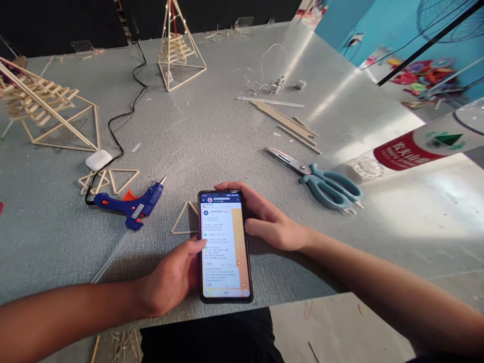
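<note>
A black smartphone [225,246] with a lit chat screen is held just above the grey table's near edge. My left hand [172,277] grips its left side, the thumb resting on the screen. My right hand [270,222] wraps the phone's upper right side and top from behind. A small triangle of wooden sticks [184,220] lies flat just left of the phone's top. A blue hot glue gun [130,202] lies further left, nozzle pointing right, its black cord running toward the back.
Teal-handled scissors [321,181] lie to the right, with loose wooden sticks [287,123] behind them. A plastic bottle with a red label [412,148] lies at far right. Stick pyramids stand at left [45,106] and back centre [179,50]. A white earbud case [98,160] and flat triangles [109,180] sit left.
</note>
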A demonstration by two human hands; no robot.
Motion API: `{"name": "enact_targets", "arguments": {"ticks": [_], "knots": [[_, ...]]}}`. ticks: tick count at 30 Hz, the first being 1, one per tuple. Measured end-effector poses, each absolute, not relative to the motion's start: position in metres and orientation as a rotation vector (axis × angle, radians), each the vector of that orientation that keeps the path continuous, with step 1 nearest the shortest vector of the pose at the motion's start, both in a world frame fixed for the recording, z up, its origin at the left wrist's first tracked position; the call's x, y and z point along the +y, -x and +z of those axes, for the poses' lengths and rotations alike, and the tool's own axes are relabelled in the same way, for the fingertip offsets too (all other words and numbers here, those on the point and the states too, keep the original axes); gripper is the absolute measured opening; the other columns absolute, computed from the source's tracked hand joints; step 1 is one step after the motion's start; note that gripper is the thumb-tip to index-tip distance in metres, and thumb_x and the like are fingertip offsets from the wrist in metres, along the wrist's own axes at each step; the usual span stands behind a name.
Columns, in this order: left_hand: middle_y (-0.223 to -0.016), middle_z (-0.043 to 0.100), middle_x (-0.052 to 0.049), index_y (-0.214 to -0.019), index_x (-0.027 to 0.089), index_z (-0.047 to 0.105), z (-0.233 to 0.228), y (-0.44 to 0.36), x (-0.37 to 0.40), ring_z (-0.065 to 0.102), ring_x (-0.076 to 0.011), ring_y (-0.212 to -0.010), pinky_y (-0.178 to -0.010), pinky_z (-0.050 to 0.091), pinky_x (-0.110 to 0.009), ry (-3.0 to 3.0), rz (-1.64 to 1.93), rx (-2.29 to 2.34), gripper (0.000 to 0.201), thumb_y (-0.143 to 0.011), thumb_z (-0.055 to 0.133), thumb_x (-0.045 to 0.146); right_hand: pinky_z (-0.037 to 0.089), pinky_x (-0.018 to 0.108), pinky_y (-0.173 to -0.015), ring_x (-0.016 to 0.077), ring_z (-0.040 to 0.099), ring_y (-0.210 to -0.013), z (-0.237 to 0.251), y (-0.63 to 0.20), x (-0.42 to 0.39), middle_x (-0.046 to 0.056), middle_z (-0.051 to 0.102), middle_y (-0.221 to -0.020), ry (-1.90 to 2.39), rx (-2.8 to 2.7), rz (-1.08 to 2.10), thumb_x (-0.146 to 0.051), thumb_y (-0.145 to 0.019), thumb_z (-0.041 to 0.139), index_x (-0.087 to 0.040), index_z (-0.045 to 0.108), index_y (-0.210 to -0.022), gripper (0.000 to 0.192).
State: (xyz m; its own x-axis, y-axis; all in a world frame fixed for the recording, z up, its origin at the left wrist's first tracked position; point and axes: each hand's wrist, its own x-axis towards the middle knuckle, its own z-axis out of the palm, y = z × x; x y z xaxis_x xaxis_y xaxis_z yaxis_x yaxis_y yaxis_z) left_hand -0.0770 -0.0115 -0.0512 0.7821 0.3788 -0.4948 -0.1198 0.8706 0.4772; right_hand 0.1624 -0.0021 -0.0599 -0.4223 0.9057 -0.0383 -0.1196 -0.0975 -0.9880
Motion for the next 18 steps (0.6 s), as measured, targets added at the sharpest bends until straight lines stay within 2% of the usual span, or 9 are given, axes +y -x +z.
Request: {"name": "enact_targets", "arguments": {"ticks": [12,15,18], "knots": [[-0.136,0.067,-0.013,-0.136,0.017,0.065,-0.0516,0.0765,-0.0105,0.055,-0.0361,-0.137,-0.109,0.049,-0.047,-0.457,0.268,0.614,0.060,-0.092,0.068,0.058,0.050,0.036,-0.090,0.0200,0.063,-0.105,-0.0600,-0.1600,-0.0036,0.003,0.065,-0.122,0.929,-1.224,1.707,-0.014,-0.072,0.057,-0.029,0.044,-0.141,0.071],[-0.137,0.066,-0.013,-0.140,0.018,0.062,-0.0512,0.0765,-0.0109,0.053,-0.0356,-0.139,-0.111,0.048,-0.047,-0.455,0.278,0.620,0.060,-0.093,0.067,0.055,0.051,0.038,-0.090,0.0214,0.063,-0.105,-0.0606,-0.1600,-0.0039,0.004,0.065,-0.124,0.933,-1.205,1.720,-0.013,-0.069,0.055,-0.029,0.044,-0.142,0.075],[-0.138,0.066,-0.013,-0.141,0.018,0.061,-0.0512,0.0771,-0.0115,0.052,-0.0359,-0.140,-0.113,0.046,-0.049,-0.454,0.281,0.623,0.060,-0.094,0.066,0.054,0.051,0.044,-0.095,0.0249,0.062,-0.114,-0.0615,-0.1611,-0.0045,0.006,0.063,-0.130,0.896,-1.204,1.731,-0.014,-0.064,0.054,-0.029,0.044,-0.142,0.080]]}}
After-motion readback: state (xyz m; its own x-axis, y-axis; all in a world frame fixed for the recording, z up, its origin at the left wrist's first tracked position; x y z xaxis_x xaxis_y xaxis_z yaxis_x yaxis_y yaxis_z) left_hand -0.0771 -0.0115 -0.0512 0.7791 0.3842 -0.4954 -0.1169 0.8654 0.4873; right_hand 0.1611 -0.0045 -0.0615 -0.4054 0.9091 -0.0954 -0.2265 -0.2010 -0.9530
